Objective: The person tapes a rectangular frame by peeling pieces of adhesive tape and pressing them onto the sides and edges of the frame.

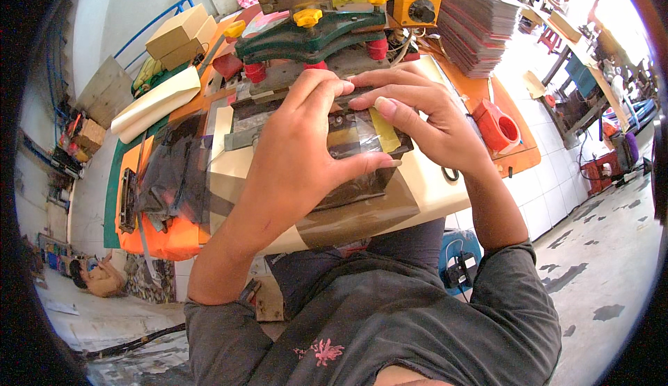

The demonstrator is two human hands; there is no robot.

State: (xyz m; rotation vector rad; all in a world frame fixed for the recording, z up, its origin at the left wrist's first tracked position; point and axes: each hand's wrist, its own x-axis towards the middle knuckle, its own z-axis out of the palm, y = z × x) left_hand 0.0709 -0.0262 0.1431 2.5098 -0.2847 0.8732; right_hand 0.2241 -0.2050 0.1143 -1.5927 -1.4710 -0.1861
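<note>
Both hands press on a dark, glossy flat sheet (348, 142) lying on the cream work plate (417, 191) of a press machine. My left hand (299, 149) covers the sheet's left half, thumb stretched along its near edge. My right hand (410, 118) rests fingertips on the sheet's far edge, next to a yellow tape strip (385, 130). The sheet's front lies under the machine's green clamp arm (313, 34) with yellow knobs (307, 17) and red posts. How far the sheet reaches under the clamp is hidden by my hands.
A tall stack of grey sheets (473, 17) stands at the back right beside a yellow switch box (415, 0). A red cup (497, 127) sits on the orange table at right. Dark plastic film (170, 177), cardboard boxes (181, 34) and cream paper (156, 100) lie at left.
</note>
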